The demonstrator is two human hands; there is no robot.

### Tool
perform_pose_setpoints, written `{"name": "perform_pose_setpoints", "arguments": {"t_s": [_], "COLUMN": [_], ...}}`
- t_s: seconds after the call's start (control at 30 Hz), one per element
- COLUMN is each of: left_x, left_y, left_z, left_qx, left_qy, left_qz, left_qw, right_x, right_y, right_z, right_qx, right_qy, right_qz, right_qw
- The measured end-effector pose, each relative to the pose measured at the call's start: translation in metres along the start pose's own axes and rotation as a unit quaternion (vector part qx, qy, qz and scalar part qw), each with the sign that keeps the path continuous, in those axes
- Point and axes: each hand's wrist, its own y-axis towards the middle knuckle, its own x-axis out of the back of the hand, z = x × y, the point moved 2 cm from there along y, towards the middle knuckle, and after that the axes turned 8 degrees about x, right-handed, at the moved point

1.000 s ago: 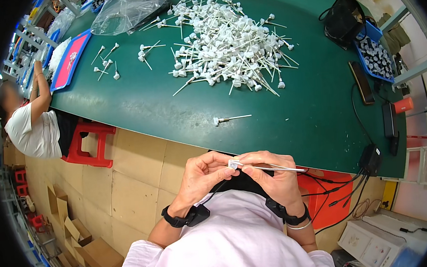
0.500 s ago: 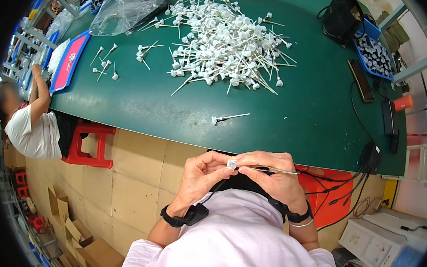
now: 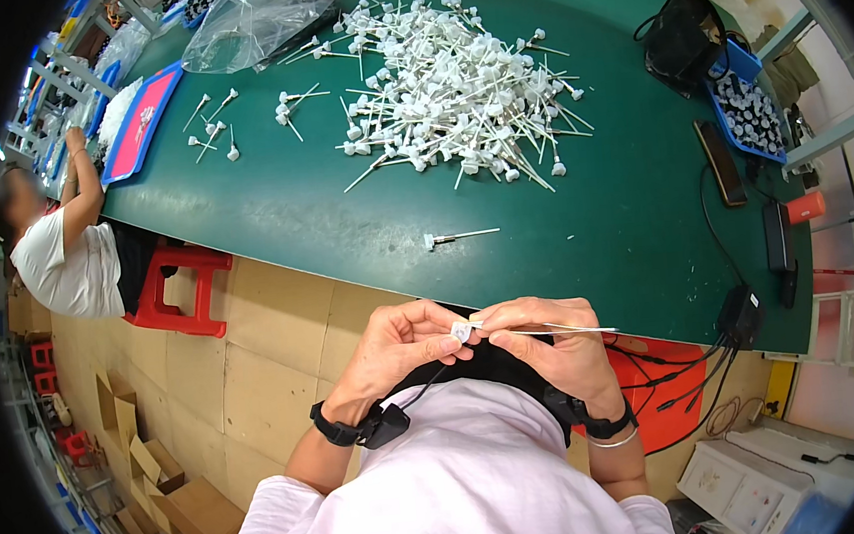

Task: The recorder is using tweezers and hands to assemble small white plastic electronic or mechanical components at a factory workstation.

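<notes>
In front of my body, at the table's near edge, my left hand (image 3: 408, 346) pinches a small white plastic cap (image 3: 461, 332) between thumb and fingers. My right hand (image 3: 553, 342) is closed on a thin pale metal strip (image 3: 582, 329), whose long end sticks out to the right. Its other end reaches toward the cap; the fingers partly hide where the two meet. A single white-headed part with a thin stem (image 3: 460, 236) lies on the table ahead of my hands. Farther off is a large heap of similar white-headed stems (image 3: 458, 89).
Several loose stems (image 3: 211, 128) lie left of the heap, near a clear plastic bag (image 3: 257, 24) and a pink-and-blue tray (image 3: 142, 124). At right are a phone (image 3: 721, 160), a blue bin (image 3: 751, 111) and cables (image 3: 686, 377). A person (image 3: 63, 235) sits at the left.
My right hand has shifted slightly right and the strip's outer end has moved right with it. A little more of the white piece shows between my hands.
</notes>
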Motion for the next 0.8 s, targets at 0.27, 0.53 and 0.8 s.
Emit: {"name": "perform_pose_setpoints", "arguments": {"t_s": [0.27,0.53,0.8], "left_x": [-0.002,-0.005,-0.013], "left_y": [0.002,0.002,0.000], "left_z": [0.006,0.011,0.009], "left_qx": [-0.032,-0.060,-0.123], "left_qy": [0.009,0.038,0.137], "left_qz": [-0.021,-0.069,-0.140], "left_qw": [0.999,0.995,0.973], "right_x": [-0.009,-0.012,-0.016], "right_y": [-0.004,-0.004,-0.006], "right_z": [0.004,-0.003,-0.003], "right_qx": [0.011,0.045,0.058], "right_qy": [-0.043,-0.103,-0.159], "right_qz": [-0.026,-0.041,-0.049], "right_qw": [0.999,0.993,0.984]}}
